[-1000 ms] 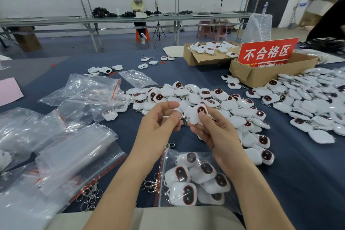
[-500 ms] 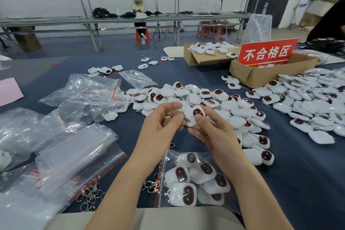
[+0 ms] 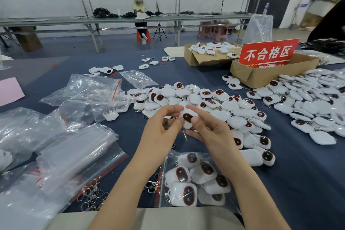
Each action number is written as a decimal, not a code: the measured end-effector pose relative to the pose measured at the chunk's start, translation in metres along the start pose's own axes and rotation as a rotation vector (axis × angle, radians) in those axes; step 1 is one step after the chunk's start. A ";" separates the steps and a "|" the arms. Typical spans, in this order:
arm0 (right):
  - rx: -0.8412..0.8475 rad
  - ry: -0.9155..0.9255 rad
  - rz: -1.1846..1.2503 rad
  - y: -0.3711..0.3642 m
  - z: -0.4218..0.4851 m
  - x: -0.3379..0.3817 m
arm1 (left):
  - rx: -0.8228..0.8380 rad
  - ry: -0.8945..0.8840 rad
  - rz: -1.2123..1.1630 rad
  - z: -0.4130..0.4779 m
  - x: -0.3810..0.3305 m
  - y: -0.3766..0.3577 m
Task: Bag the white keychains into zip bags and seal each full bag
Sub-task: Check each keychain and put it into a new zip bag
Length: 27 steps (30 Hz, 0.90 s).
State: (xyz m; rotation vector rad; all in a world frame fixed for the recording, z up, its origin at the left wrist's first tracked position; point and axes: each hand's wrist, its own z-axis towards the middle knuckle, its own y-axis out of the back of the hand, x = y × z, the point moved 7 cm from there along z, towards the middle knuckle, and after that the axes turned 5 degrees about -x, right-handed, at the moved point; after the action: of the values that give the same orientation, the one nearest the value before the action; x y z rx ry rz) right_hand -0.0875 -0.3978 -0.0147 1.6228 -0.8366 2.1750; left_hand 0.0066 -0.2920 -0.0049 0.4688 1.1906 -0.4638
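Both grips are on one white keychain (image 3: pixel 187 117), held above the tabletop (image 3: pixel 308 183) mid-frame, just in front of the centre pile (image 3: pixel 214 102). Left grip (image 3: pixel 160 129): thumb + forefinger curled, pinching the keychain's left side. Right grip (image 3: pixel 211 132): thumb on the front by the dark red-rimmed oval, fingers curled behind, so it's gripping the same keychain. Oval face is toward cam; metal clasp (image 3: pixel 184 135) hangs below, between the two grips. Zip bag (image 3: pixel 169 157) lies flat on the tabletop under the wrists, near the front edge, partly filled w/ keychains, most faces up. Its red zip strip is on the left side; can't tell if sealed. Stack of empty zip bags (image 3: pixel 74 155) to the left, loose key rings (image 3: pixel 91 196) by its near corner. Bigger pile (image 3: pixel 317 102) far right. Cardboard box (image 3: pixel 261 78) w/ red sign (image 3: pixel 268 52) behind the piles; second open box (image 3: pixel 201 58) w/ keychains further back.
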 end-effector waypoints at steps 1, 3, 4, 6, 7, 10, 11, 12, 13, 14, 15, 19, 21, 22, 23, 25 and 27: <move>0.002 0.002 0.001 0.000 0.000 0.000 | -0.001 -0.001 0.002 0.000 0.000 0.000; 0.008 0.006 0.001 0.000 0.000 0.000 | -0.001 0.001 0.004 0.001 0.000 0.001; 0.008 0.009 -0.001 0.000 0.000 0.000 | -0.001 0.005 0.006 0.001 0.001 0.002; 0.005 0.018 -0.003 0.000 0.000 0.001 | 0.001 0.007 0.005 0.001 0.000 0.001; 0.000 0.024 -0.005 0.001 0.000 0.002 | 0.004 0.008 0.004 0.001 0.000 0.001; -0.037 0.046 -0.018 0.003 0.002 0.003 | 0.038 -0.002 0.027 0.000 -0.001 0.001; -0.050 0.052 -0.025 0.005 0.002 0.003 | 0.064 -0.013 0.046 -0.001 -0.002 0.000; -0.062 0.055 -0.036 0.006 0.002 0.003 | 0.089 -0.024 0.064 -0.002 -0.003 -0.002; -0.075 0.056 -0.050 0.007 0.003 0.003 | 0.104 -0.034 0.074 -0.002 -0.004 -0.004; -0.089 0.056 -0.066 0.008 0.003 0.003 | 0.106 -0.041 0.074 -0.003 -0.004 -0.004; -0.100 0.056 -0.086 0.009 0.004 0.003 | 0.097 -0.047 0.067 -0.003 -0.004 -0.004; -0.119 0.098 -0.182 0.008 0.005 0.004 | 0.095 -0.044 0.053 -0.001 -0.003 -0.003; -0.114 0.116 -0.196 0.006 0.004 0.006 | 0.097 -0.039 0.034 -0.001 -0.002 0.000; -0.112 0.116 -0.195 0.005 0.003 0.007 | 0.065 -0.027 0.031 0.000 -0.001 0.003; -0.121 0.110 -0.185 0.005 0.002 0.007 | 0.012 0.003 0.023 0.002 0.000 0.008; -0.170 0.096 -0.156 0.011 0.002 0.007 | -0.152 0.186 -0.126 0.007 0.009 0.021; -0.230 0.081 -0.122 0.020 0.002 0.008 | -0.278 0.449 -0.408 0.008 0.022 0.033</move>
State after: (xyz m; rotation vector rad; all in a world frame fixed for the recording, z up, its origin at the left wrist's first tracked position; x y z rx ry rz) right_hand -0.0995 -0.4153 -0.0125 1.4260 -0.9014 1.9668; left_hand 0.0385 -0.2722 -0.0204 0.0827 1.7717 -0.5454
